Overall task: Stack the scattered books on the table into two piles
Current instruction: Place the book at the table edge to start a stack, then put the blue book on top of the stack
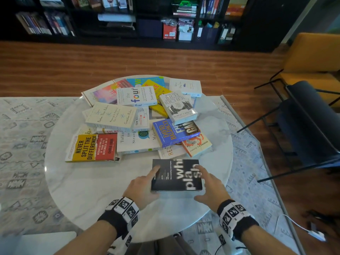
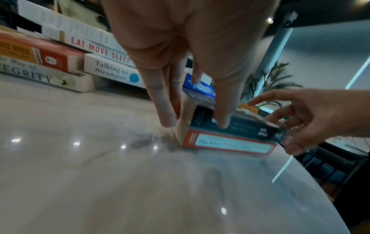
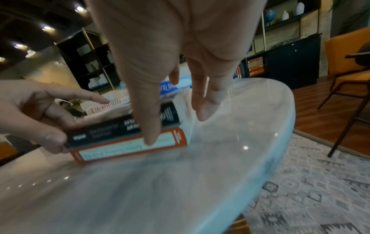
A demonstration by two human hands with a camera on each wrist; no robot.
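A black book (image 1: 176, 175) lies on top of an orange-spined book (image 2: 230, 144) near the front of the round marble table (image 1: 92, 190). My left hand (image 1: 154, 181) is at the pile's left end, index finger on the cover and thumb at the black book's near corner, pinching it. My right hand (image 1: 200, 183) is at the right end with straight fingers: index on the cover, thumb against the spine (image 3: 149, 139), the others down the right side. Several scattered books, among them a yellow-and-red one (image 1: 92, 148) and a blue one (image 1: 173, 133), lie overlapping in the table's middle and back.
A dark chair (image 1: 309, 126) stands right of the table, a yellow chair (image 1: 316, 57) behind it. A patterned rug (image 1: 22, 126) lies under the table. Dark bookshelves (image 1: 128, 19) line the far wall. Bare marble lies left of the pile.
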